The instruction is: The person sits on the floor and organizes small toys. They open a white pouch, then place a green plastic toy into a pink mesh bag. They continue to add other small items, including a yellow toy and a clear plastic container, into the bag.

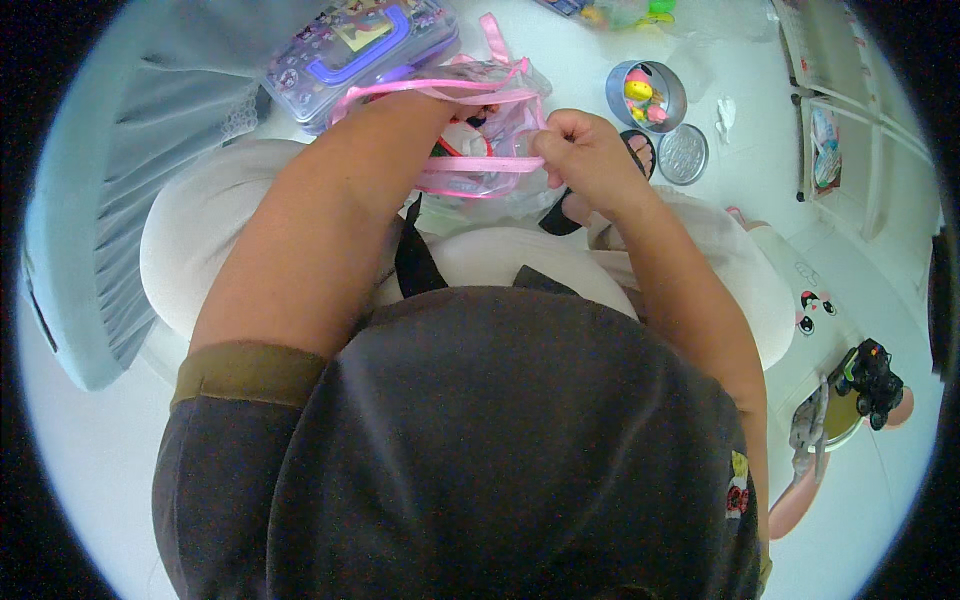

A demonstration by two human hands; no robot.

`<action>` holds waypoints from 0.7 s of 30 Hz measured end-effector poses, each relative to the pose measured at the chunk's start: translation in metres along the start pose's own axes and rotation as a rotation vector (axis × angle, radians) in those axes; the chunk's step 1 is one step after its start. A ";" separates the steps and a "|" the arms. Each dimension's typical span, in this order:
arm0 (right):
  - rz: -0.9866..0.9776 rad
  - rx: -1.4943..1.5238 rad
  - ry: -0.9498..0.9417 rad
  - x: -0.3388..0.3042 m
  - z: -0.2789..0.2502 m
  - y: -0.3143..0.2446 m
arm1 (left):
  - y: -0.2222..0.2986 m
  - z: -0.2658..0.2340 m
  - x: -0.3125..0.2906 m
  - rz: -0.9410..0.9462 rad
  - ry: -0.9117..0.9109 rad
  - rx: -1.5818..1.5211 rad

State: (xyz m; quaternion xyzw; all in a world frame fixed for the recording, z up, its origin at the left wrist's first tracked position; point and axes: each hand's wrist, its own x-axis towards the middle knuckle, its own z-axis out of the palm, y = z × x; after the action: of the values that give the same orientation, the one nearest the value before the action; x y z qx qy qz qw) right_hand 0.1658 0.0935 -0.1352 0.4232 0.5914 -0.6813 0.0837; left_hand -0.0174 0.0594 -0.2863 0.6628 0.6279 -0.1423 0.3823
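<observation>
A clear plastic bag with pink trim lies ahead of me, between my knees. My left hand reaches into its opening; the fingers are mostly hidden behind the pink edge and by what is inside. Beneath that hand show small things, one of them with a red edge; I cannot make out their kinds. At the bag's right side my right hand is closed, pinching the rim between thumb and fingers and holding the mouth apart.
Beyond the bag stands a clear case with a purple handle. A round tin holds yellow and pink toys, its lid beside it. Right are a white rack and a black toy vehicle; pale blue fabric hangs left.
</observation>
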 end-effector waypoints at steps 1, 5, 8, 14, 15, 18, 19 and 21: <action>0.001 -0.012 0.018 0.001 -0.001 -0.002 | 0.000 0.004 0.003 -0.005 -0.007 0.004; 0.033 -0.001 0.054 0.009 -0.003 -0.014 | -0.004 0.012 0.014 0.004 -0.016 0.022; 0.067 0.054 0.023 0.013 -0.005 0.000 | -0.004 0.017 0.014 0.030 -0.012 0.020; 0.084 0.087 0.010 0.014 -0.007 0.011 | 0.000 0.020 0.022 0.077 -0.018 0.036; 0.090 0.099 0.021 0.013 -0.007 0.012 | 0.001 0.021 0.024 0.085 -0.017 0.039; 0.106 0.078 0.030 0.015 -0.007 0.015 | 0.002 0.021 0.028 0.108 -0.023 0.045; 0.106 0.073 0.038 0.014 -0.006 0.014 | 0.004 0.021 0.029 0.114 -0.024 0.048; 0.101 0.060 0.048 0.012 -0.005 0.010 | 0.004 0.020 0.032 0.121 -0.027 0.050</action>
State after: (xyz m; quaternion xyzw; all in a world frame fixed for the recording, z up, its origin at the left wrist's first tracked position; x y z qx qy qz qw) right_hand 0.1665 0.1000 -0.1503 0.4711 0.5502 -0.6834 0.0912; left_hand -0.0026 0.0687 -0.3196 0.7070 0.5777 -0.1435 0.3818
